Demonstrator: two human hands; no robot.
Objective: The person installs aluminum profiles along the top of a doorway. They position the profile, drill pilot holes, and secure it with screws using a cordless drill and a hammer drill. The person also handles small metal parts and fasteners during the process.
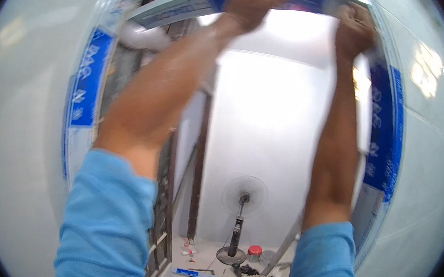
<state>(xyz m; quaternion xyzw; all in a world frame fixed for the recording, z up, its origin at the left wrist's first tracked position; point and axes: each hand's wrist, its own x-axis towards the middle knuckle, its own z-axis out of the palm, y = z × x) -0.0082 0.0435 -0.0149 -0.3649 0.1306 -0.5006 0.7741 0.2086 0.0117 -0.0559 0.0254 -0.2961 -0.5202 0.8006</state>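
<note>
Both my arms reach overhead in blue short sleeves. My left hand (254, 1) presses flat against the top rail of a door frame (186, 8), which is wrapped in white and blue protective film. My right hand (354, 26) is curled at the frame's upper right corner, its fingers hidden against the rail. Whether either hand grips a tool or only touches the frame I cannot tell. The frame's left upright (85, 85) and right upright (385, 133) carry the same blue film.
Through the opening lies a bright white room with a standing fan (241, 215) on the floor, a small red-lidded can (255, 253), scattered bits and a leaning metal bar (282, 246). White walls flank the frame on both sides.
</note>
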